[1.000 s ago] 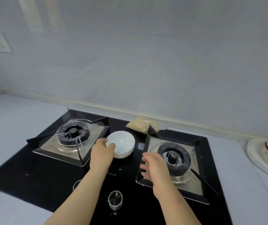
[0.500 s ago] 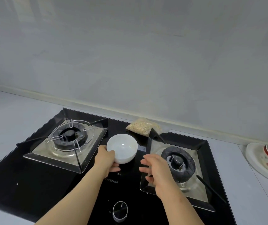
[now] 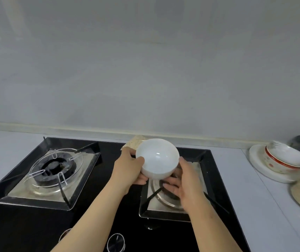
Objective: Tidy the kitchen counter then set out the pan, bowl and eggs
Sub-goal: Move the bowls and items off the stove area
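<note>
The white bowl (image 3: pixel 157 159) is held above the gas hob (image 3: pixel 27 224), gripped by the left hand (image 3: pixel 127 171) and cradled by the right hand (image 3: pixel 185 184), presumably for steady carrying.

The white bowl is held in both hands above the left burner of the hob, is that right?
Not quite. The head view shows the white bowl held in both the left hand and the right hand, but above the right burner of the hob. The left burner stands well off to the side with nothing over it.
</note>
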